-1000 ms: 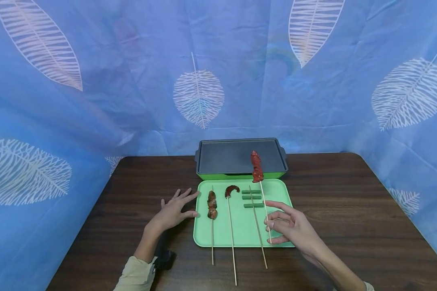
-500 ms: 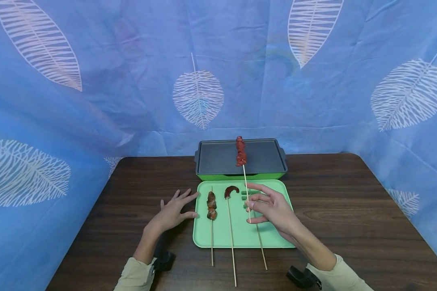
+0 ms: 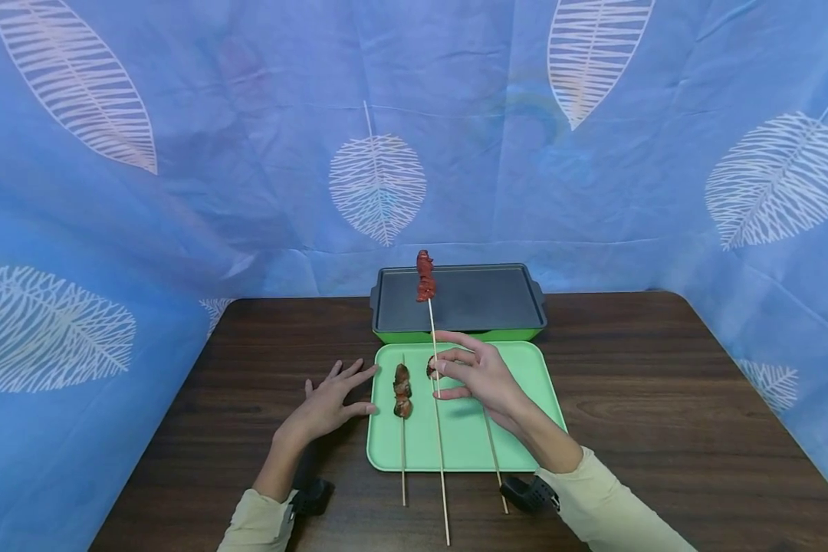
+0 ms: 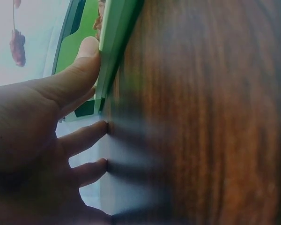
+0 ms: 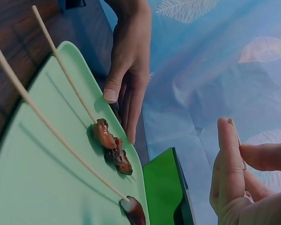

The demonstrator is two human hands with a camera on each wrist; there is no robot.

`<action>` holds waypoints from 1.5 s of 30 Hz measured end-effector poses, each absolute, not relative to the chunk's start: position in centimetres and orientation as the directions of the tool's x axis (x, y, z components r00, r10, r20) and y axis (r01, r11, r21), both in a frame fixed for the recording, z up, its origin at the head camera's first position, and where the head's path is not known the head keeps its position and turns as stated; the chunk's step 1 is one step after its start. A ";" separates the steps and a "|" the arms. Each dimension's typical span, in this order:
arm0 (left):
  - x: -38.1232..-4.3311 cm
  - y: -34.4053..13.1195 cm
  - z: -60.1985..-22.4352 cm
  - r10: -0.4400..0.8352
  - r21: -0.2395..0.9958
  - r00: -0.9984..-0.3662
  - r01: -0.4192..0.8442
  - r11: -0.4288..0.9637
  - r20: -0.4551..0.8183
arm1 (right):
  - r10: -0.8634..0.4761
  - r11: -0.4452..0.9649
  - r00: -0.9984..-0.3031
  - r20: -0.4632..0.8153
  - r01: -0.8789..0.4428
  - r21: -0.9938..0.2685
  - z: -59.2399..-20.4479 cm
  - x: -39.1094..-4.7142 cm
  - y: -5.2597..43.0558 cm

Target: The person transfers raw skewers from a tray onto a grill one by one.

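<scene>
Blue cloth (image 3: 248, 153) with a white leaf print at far left, continuing behind the brown wood-grain table (image 3: 662, 399). Next, a pale left sleeve (image 3: 258, 521) and a black wrist device (image 3: 312, 497), too small to show whether it carries lettering. Left hand (image 3: 326, 406): fingers spread and extended, gripping nothing, thumb at the left rim of a light green tray (image 3: 465, 445). On the tray, leftmost: brown meat skewer (image 3: 402, 389), lying with its stick past the near edge. Behind the tray: dark griddle (image 3: 490, 295) on a green base (image 3: 400, 336). Red meat skewer (image 3: 425, 276) raised, meat upward, seen against the griddle's left part; height above it cannot be judged. Its lower end overlaps a lying stick in the head view, so where it stops is unclear. Beneath, a dark curled skewer (image 5: 135, 211) lies on the tray, its tip partly hidden in the head view. Right hand (image 3: 479, 376): thumb and fingers pinch the red skewer's stick, well apart from the other hand. Further right, a third stick (image 3: 494, 448), upper part covered by that hand; then a second black device (image 3: 524, 494) and pale right sleeve (image 3: 614, 506).
</scene>
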State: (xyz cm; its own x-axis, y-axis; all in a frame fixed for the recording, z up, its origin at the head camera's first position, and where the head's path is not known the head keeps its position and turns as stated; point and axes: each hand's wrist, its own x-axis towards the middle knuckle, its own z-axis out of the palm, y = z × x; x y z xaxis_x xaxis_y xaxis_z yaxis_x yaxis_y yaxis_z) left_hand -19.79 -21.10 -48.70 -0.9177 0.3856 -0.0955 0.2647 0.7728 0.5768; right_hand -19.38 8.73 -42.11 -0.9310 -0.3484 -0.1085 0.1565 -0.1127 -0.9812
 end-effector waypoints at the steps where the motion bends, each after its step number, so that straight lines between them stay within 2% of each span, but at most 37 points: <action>1: -19.8 -21.1 -48.7 0.383 0.575 -0.919 0.264 0.775 -0.095 | -0.350 -0.114 -0.931 -0.108 0.156 -0.981 -42.2 -19.6 8.5; 19: -19.7 -21.3 -48.7 0.372 0.577 -0.922 0.248 0.778 -0.107 | -0.333 -0.132 -0.929 -0.161 0.215 -0.967 -44.1 -22.8 4.5; 45: -19.8 -21.1 -48.5 0.384 0.582 -0.919 0.264 0.769 -0.092 | -0.309 -0.156 -0.925 -0.222 0.280 -0.947 -45.7 -23.9 3.1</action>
State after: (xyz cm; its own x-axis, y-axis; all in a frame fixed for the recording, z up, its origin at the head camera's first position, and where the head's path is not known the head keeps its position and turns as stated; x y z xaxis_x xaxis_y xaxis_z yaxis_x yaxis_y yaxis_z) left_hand -19.75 -21.13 -48.50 -0.9187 0.3842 -0.0916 0.2637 0.7693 0.5820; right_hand -23.89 3.08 -45.73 -0.9247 -0.3088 -0.2225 0.2800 -0.1561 -0.9472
